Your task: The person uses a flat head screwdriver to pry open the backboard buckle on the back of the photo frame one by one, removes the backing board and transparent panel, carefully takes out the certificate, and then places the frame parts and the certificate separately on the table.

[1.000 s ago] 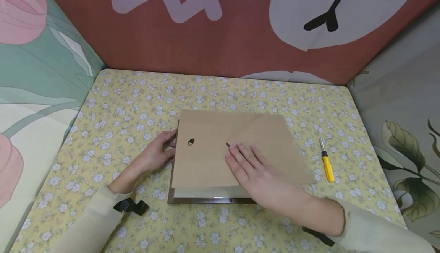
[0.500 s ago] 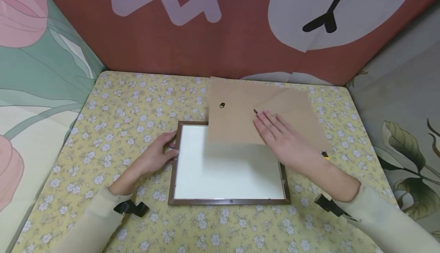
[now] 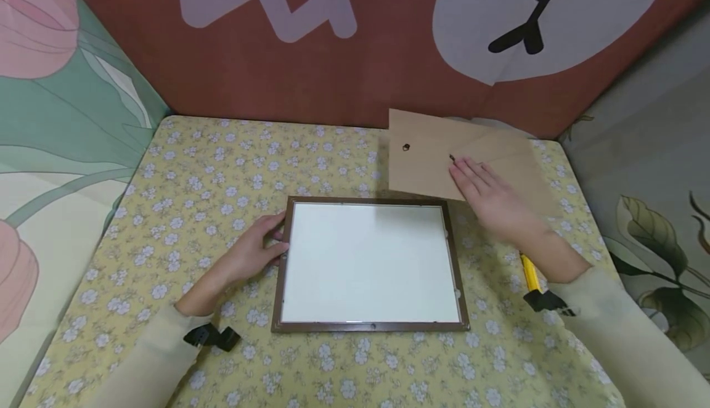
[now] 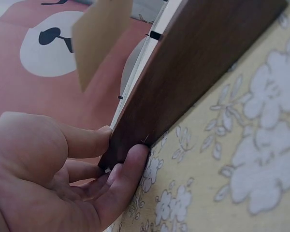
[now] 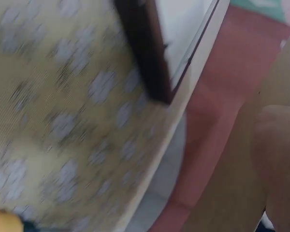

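Observation:
A brown picture frame lies flat on the table, its inside showing a pale white sheet. At the frame's left side, my left hand grips the edge; in the left wrist view the thumb meets the upper rim and curled fingers touch the outer side. My right hand holds a tan backing board, raised above the table beyond the frame's upper right. Straight fingers lie over the board's top face, while the thumb is hidden underneath. The board bears a small black hanging ring and a dark piece by the fingertips.
A screwdriver's yellow handle shows partly under my right forearm. Flowered yellow cloth covers the table. A reddish patterned wall stands behind the far edge, with printed hangings on both sides.
The backing board has come off the frame, moving up and right with my right hand, exposing the white sheet. My left hand has stayed at the frame's left edge.

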Available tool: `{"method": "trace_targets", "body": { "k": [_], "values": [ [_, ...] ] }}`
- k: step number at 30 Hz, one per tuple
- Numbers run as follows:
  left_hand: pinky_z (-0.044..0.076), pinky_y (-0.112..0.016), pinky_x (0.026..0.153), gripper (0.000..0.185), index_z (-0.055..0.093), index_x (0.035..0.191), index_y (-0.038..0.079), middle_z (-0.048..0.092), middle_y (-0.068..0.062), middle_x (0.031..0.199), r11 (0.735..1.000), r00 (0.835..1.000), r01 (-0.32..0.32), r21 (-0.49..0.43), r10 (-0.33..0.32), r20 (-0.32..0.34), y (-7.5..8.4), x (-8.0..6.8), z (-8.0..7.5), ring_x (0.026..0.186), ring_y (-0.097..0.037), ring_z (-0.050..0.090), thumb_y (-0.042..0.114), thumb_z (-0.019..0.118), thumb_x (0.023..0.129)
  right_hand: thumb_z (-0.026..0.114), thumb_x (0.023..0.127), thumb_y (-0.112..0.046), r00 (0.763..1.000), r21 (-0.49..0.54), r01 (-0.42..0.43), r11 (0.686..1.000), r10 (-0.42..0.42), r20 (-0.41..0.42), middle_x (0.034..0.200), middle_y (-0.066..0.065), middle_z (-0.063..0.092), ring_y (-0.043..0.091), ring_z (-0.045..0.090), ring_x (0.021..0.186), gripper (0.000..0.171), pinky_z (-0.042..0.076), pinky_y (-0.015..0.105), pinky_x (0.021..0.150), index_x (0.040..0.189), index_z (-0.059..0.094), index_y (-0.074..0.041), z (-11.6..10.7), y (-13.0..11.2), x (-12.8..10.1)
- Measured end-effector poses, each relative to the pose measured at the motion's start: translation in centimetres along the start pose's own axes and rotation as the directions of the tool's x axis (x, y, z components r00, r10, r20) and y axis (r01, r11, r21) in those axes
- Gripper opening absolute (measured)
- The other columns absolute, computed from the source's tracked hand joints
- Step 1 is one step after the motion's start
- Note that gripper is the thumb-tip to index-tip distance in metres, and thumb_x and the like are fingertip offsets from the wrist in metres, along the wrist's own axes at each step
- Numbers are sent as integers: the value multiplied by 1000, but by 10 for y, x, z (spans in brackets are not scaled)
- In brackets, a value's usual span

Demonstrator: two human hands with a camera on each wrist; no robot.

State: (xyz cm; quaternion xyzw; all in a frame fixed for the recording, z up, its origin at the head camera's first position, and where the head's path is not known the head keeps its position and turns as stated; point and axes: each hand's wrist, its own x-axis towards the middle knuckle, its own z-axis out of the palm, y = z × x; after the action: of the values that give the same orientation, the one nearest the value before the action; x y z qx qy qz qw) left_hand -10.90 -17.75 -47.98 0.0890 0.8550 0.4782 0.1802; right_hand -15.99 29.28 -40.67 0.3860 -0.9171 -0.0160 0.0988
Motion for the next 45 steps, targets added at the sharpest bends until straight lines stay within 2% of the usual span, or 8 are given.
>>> {"method": "trace_targets", "body": {
  "k": [5,14,23,27,33,41,45],
  "values": [
    [62,-27,70,68,25,160,1,41,-25,142,1000,1000,2,-10,-2,6,0,0,0,116,-35,53,1,59,101,40,92,30,996,33,-73,997,71,52,157,34,31,44,26,148,65,19,54,125,153,27,12,9,25,-13],
    [62,-28,69,68,25,160,0,38,-26,146,1000,1000,-5,-9,5,5,-1,0,1,118,-37,53,1,59,102,40,97,20,998,-30,-51,998,52,26,156,33,33,44,30,147,58,24,55,124,153,28,10,29,54,-32],
    [62,-29,69,68,24,160,1,37,-26,145,1000,1000,2,-28,-1,13,0,0,1,117,-37,52,0,58,102,43,95,19,999,-89,-28,996,32,43,154,33,37,45,35,144,59,29,56,121,152,31,10,50,74,-49],
    [63,-29,69,68,24,160,1,37,-26,146,1000,1000,6,-30,-5,14,0,0,1,118,-37,52,0,58,102,44,95,20,998,-71,-32,997,35,53,154,32,37,45,36,143,60,27,54,122,152,32,9,59,83,-56],
    [63,-29,69,68,23,161,1,36,-25,146,999,1000,11,-48,-10,22,-2,-1,1,119,-37,51,-1,57,102,40,97,19,989,-1,-97,995,97,110,158,30,32,44,30,146,62,20,51,126,156,28,5,64,93,-68],
    [63,-30,69,69,23,161,2,36,-24,147,999,1000,10,-50,-9,20,-2,0,0,119,-36,51,0,57,102,42,94,25,989,22,-118,993,115,98,161,26,29,42,27,149,72,16,49,127,159,27,-1,68,101,-77],
    [63,-30,69,68,23,161,2,36,-25,147,999,1000,7,-48,-6,20,-2,0,0,118,-36,52,0,58,102,41,95,25,982,45,-153,987,147,116,163,24,26,41,23,150,72,12,47,128,160,26,-3,72,105,-81]
  ]
}}
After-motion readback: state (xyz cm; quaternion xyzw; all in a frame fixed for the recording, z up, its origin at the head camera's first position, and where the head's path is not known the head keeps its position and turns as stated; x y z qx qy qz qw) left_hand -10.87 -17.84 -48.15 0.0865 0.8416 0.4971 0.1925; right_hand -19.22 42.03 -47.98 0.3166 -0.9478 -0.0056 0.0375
